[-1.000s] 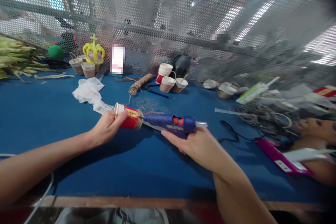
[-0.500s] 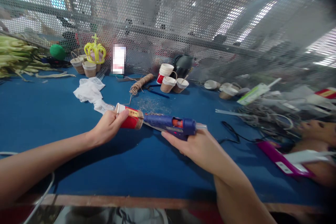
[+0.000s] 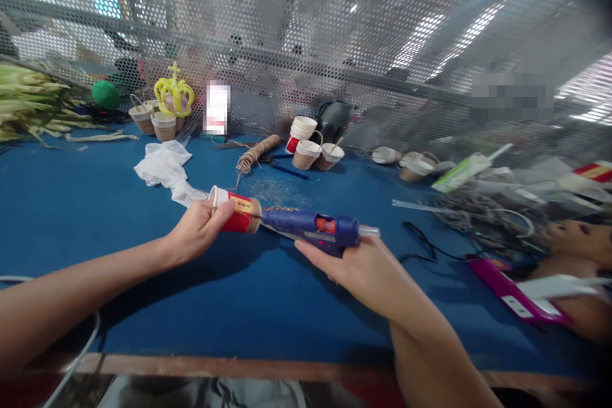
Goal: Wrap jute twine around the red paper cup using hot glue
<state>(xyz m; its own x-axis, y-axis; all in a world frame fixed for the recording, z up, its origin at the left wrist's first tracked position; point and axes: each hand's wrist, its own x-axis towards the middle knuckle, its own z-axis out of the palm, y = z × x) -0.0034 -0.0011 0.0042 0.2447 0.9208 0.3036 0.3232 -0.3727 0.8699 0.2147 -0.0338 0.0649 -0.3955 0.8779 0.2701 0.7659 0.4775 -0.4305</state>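
Note:
My left hand [image 3: 198, 229] is closed around a red and white paper cup [image 3: 239, 222], tipped on its side with its mouth to the left. Brown twine wraps the cup's base end, on the right. A blue glue gun [image 3: 310, 228] is gripped in my right hand [image 3: 363, 268]. Its nozzle points left and is at the twine-wrapped end; whether it touches cannot be made out. A clear glue stick [image 3: 369, 231] sticks out of the gun's back. Behind the cup lies crumpled white netting [image 3: 165, 169], and beyond it a bundle of twine [image 3: 258, 152].
Twine-wrapped cups [image 3: 165, 125] stand at the back left beside a yellow crown-shaped piece [image 3: 174, 92]; more cups [image 3: 306, 153] are at back centre. A purple power strip [image 3: 514, 293] and tangled cords [image 3: 463, 217] lie right. A perforated metal screen [image 3: 268, 32] rises behind the blue table [image 3: 215, 319].
The glue gun has shifted very slightly to the right relative to the cup. Both hands keep their hold, and the rest looks the same.

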